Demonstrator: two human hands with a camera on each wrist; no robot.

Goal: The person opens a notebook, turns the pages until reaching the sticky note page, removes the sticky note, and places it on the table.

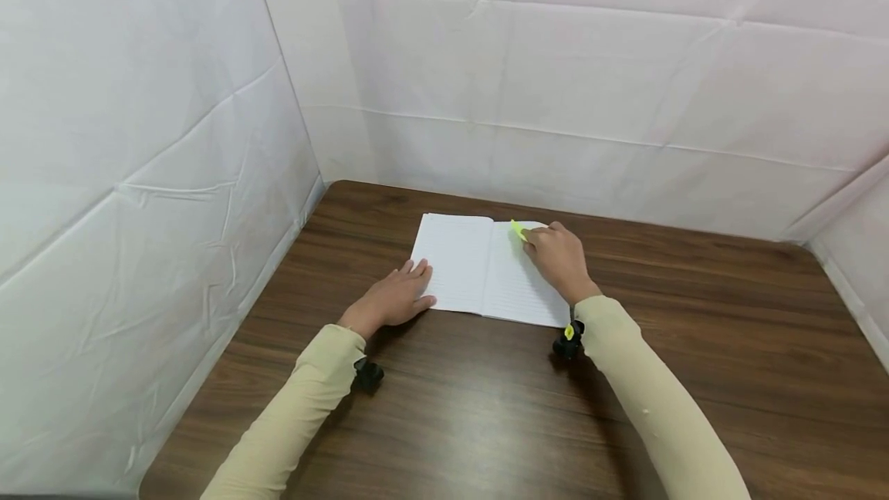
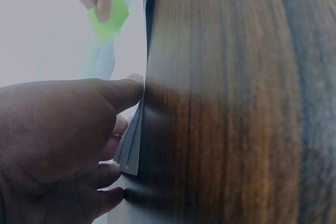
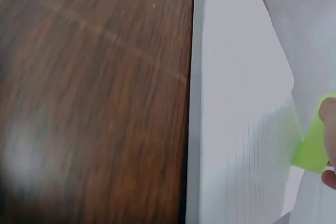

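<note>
Yellow-green sticky note [image 1: 518, 231], pinched in the right hand [image 1: 559, 259], touched the open notebook [image 1: 486, 268], seemingly not yet pressed down; the left hand [image 1: 392, 299] lay flat on its edge.

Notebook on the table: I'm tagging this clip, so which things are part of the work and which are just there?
In use:
notebook, open, left hand flat on its left page
green sticky note, pinched by right hand over the right page

Just there:
wooden table
white cloth walls
</note>
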